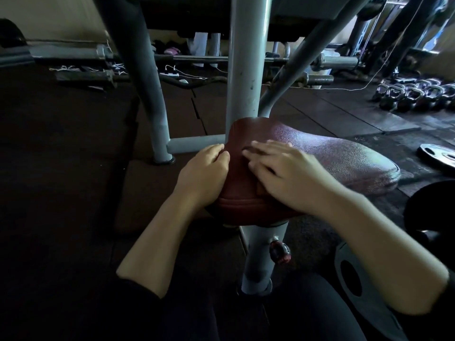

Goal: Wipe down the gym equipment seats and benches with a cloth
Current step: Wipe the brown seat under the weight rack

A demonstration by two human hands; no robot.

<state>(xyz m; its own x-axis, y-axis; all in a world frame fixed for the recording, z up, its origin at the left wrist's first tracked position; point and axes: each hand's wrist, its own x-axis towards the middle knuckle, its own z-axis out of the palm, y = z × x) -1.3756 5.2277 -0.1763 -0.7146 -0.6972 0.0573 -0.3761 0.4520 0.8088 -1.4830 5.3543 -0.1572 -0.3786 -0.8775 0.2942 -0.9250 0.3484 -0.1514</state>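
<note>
A maroon padded seat with a grainy surface sits on a grey post. A smooth red-brown cloth lies draped over the seat's left end and hangs down its near side. My left hand is at the cloth's left edge with its fingers curled onto the fabric. My right hand lies flat on the cloth on top of the seat, fingers straight and spread, pointing left.
The machine's grey frame tubes rise just behind the seat. Barbells lie on the dark rubber floor beyond. Several kettlebells stand at the far right. A weight plate lies on the floor right of the seat.
</note>
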